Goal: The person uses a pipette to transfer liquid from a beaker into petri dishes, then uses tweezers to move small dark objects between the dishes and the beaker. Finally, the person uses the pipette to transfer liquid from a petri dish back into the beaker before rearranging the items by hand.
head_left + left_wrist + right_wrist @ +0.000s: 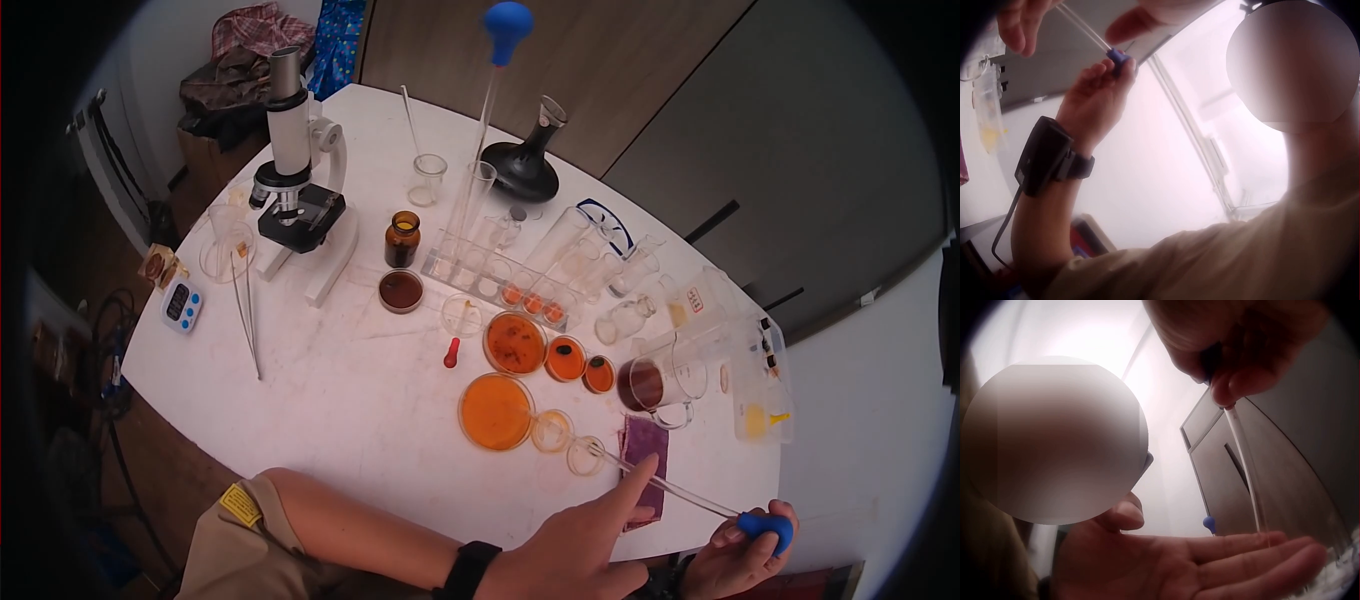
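In the head view my right hand (745,562) grips the blue rubber bulb (768,530) of a glass pipette (705,500). The pipette slants to the left, its tip overlapping a small clear dish (585,457). My left hand (565,550) lies below it with straight fingers, the index finger (640,482) crossing the tube. The right wrist view shows that left palm (1166,569) turned up, fingers extended. Beside the small dish are another small dish (552,432) with pale contents and a large dish (496,411) of orange material. A purple pad (650,450) lies behind the index finger.
Further back stand a microscope (300,200), an amber bottle (402,240), a clear rack (495,280) and a dark flask (525,170). A glass mug (665,385) of dark liquid is near the right edge. Tweezers (245,320) and a timer (181,305) lie left.
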Available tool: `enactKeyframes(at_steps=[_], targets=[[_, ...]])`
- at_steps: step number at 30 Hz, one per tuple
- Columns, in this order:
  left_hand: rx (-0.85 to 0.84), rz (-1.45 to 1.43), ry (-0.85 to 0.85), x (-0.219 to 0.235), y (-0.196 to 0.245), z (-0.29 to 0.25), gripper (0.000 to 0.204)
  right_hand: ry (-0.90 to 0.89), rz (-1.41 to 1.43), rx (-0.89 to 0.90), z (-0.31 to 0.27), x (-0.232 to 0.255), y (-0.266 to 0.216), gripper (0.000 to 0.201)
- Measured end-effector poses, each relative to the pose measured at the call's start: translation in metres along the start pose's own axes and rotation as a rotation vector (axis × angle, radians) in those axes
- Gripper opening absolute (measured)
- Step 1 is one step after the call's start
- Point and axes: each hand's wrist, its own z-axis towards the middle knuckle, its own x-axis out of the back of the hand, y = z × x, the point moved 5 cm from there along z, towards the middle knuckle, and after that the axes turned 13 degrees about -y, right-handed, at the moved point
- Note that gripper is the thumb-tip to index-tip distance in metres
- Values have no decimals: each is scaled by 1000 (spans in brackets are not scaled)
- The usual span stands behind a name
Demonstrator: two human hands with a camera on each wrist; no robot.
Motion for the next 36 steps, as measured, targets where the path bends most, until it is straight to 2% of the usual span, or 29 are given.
enactKeyframes(at_steps=[27, 29, 30, 32, 36], targets=[[1, -52, 8, 8, 8, 2, 91, -40, -26, 11, 13, -12, -2, 40], [164, -110, -74, 10, 8, 3, 93, 70, -121, -33, 11, -6, 3, 41], [163, -110, -73, 8, 5, 3, 93, 69, -121, -33, 13, -9, 1, 41], [-72, -51, 54, 10, 7, 3, 91, 98, -109, -13, 20, -19, -3, 29], [-83, -89, 76, 12, 10, 4, 93, 3, -122, 26, 32, -25, -3, 31]])
